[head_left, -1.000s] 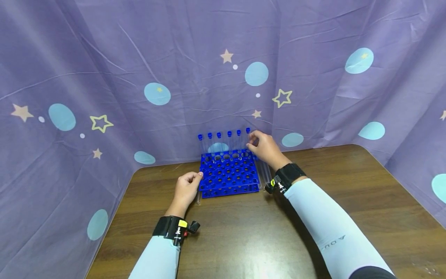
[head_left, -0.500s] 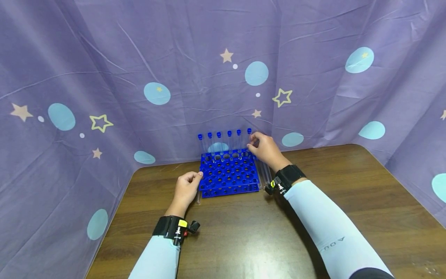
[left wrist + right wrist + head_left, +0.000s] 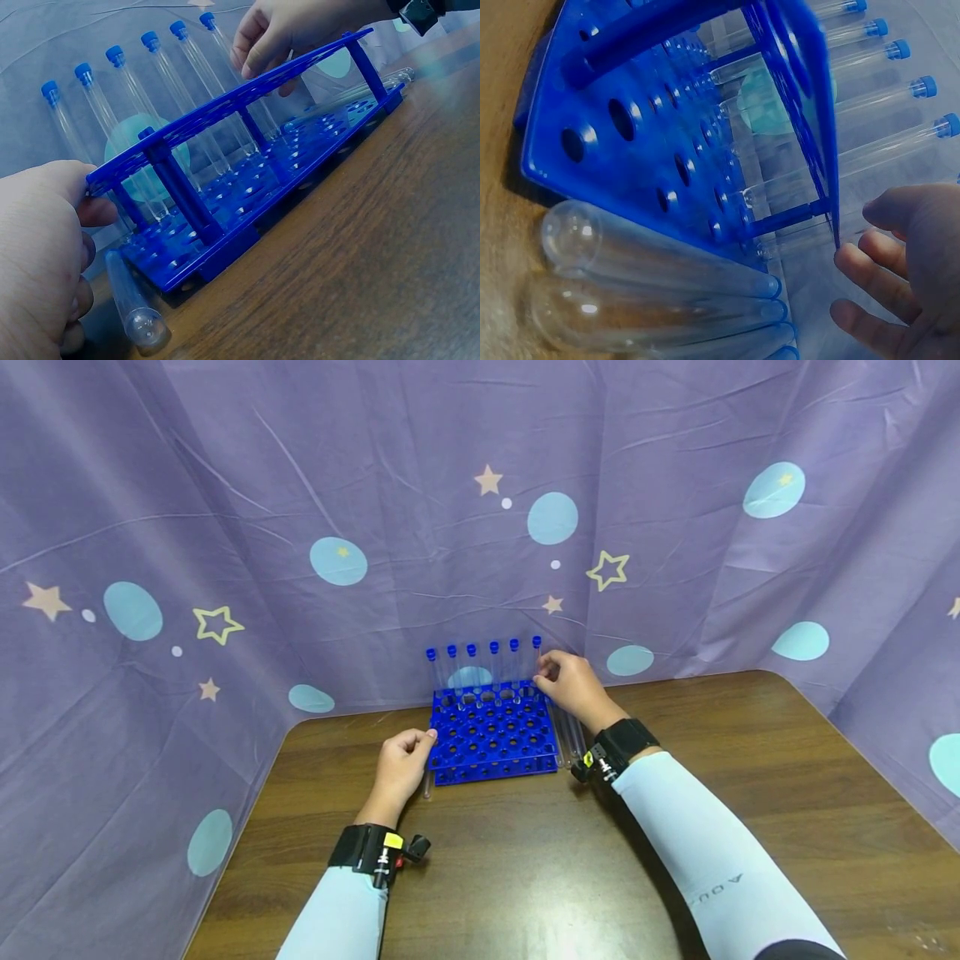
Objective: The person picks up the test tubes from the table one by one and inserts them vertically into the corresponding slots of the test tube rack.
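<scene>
A blue test tube rack point(image 3: 491, 732) stands on the wooden table point(image 3: 525, 860) by the curtain. Several clear tubes with blue caps point(image 3: 472, 664) stand in its back row. My right hand point(image 3: 564, 683) is at the rack's far right corner and pinches the rightmost capped tube point(image 3: 536, 653); its fingertips point(image 3: 862, 262) show beside the rack's point(image 3: 667, 112) edge. My left hand point(image 3: 401, 766) holds the rack's near left corner, thumb point(image 3: 99, 211) against the top plate point(image 3: 247, 105), fingers curled.
Uncapped clear tubes point(image 3: 568, 737) lie on the table along the rack's right side, seen close as loose tubes point(image 3: 652, 277). Another bare tube point(image 3: 135, 315) lies at the rack's left side near my left hand. A purple star-print curtain point(image 3: 480, 510) closes off the back and sides.
My right hand has sunk a little lower at the rightmost tube. The left hand and the rack have stayed put.
</scene>
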`<state>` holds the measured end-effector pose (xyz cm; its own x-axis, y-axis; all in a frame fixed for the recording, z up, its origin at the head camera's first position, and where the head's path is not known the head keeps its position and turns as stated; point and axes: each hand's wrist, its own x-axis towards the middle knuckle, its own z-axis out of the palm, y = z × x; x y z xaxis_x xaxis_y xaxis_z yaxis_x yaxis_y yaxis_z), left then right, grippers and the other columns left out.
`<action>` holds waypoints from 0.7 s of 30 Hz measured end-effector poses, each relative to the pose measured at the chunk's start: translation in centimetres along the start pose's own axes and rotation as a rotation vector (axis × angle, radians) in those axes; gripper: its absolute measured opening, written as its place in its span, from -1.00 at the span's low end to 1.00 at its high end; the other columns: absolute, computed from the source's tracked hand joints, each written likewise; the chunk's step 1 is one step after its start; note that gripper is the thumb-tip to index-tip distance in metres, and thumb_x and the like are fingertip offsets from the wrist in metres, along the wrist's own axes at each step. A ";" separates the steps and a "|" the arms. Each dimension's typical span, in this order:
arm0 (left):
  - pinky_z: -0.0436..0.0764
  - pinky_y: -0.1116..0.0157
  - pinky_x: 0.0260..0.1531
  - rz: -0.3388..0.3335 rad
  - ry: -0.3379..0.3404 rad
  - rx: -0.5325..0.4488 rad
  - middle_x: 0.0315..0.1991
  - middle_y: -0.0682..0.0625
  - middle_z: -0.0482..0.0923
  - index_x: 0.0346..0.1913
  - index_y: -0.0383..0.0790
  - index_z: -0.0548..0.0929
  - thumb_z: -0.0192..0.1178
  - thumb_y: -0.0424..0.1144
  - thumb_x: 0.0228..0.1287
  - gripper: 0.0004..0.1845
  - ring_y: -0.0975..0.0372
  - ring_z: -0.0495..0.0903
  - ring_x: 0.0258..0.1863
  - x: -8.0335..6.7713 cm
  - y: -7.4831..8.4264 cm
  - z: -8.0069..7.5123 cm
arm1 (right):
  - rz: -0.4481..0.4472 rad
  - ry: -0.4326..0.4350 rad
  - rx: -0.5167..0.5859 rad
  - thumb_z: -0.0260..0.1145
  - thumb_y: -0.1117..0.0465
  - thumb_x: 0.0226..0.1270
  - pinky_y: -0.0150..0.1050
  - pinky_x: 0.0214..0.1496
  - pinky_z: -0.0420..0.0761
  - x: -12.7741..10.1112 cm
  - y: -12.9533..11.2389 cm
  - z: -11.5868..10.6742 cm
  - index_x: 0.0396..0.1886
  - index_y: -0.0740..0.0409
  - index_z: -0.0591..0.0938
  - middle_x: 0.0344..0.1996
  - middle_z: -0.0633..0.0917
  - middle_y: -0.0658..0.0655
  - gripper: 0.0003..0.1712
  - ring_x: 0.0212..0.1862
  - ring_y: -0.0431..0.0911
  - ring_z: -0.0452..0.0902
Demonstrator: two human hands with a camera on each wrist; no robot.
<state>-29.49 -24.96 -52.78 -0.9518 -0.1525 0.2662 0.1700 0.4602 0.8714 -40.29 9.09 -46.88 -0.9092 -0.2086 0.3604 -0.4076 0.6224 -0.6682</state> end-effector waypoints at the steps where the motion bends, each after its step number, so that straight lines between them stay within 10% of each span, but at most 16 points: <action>1: 0.49 0.32 -0.34 0.001 0.000 0.000 -0.63 0.23 0.45 -0.31 -0.25 0.87 0.40 -0.12 0.64 -0.68 0.26 0.47 -0.51 0.0 0.0 0.0 | 0.002 0.001 -0.001 0.50 0.27 0.55 0.03 0.09 0.82 0.0 0.1 0.0 0.09 0.27 0.76 -0.10 0.87 0.23 -0.77 -0.05 0.09 0.84; 21: 0.49 0.32 -0.37 0.006 -0.003 0.017 -0.58 0.19 0.51 -0.27 -0.22 0.89 0.39 -0.09 0.65 -0.68 0.26 0.49 -0.48 0.0 -0.2 0.0 | 0.148 -0.047 0.009 0.51 0.12 0.59 -0.03 -0.04 0.77 -2.2 -0.6 -0.6 0.20 0.31 0.80 -0.13 0.88 0.19 -0.60 -0.14 0.04 0.81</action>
<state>-29.56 -25.01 -52.95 -0.9515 -0.1466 0.2704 0.1718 0.4756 0.8627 -38.02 9.60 -46.87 -0.9622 -0.1508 0.2268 -0.2698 0.6425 -0.7172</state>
